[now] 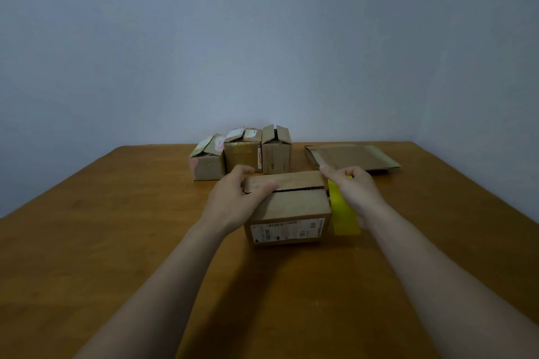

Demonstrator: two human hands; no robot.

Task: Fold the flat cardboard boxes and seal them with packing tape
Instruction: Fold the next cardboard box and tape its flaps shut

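A small brown cardboard box [294, 207] stands mid-table with a white shipping label on its near side. Its two top flaps are folded down, with a dark seam between them. My left hand [239, 195] lies on the box's left end, fingers pressing the top flaps. My right hand [354, 192] is at the box's right end and holds a yellow roll of packing tape [344, 210], which sits against the box's right side. The hand hides part of the roll.
Three folded small boxes [242, 153] stand in a row at the back of the wooden table [116, 227]. A flat unfolded cardboard box [353, 157] lies at the back right. A grey wall rises behind the table.
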